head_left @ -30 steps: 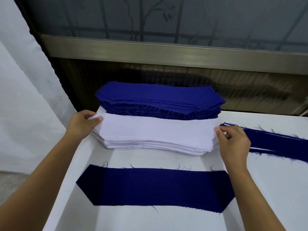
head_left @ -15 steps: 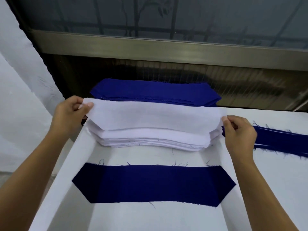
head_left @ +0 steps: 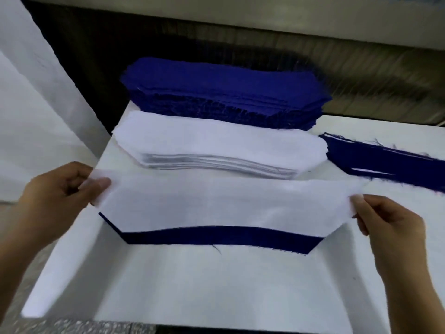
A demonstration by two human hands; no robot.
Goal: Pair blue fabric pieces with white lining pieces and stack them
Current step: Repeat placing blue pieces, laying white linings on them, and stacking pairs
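I hold one white lining piece [head_left: 224,206] stretched between both hands. My left hand [head_left: 60,196] pinches its left end and my right hand [head_left: 390,222] pinches its right end. The piece hangs over a single blue fabric piece [head_left: 216,237] lying flat on the white table [head_left: 216,285]; only the blue piece's near edge shows below it. Behind lies the stack of white lining pieces [head_left: 216,145]. Farther back sits the stack of blue fabric pieces [head_left: 224,92].
A pile of paired blue and white pieces [head_left: 385,162] lies at the right of the table. The table's left edge drops off beside my left arm. A dark wall and a metal sill run behind the stacks.
Both hands lifted the top white piece off the lining stack and carried it toward me, over the single blue piece.
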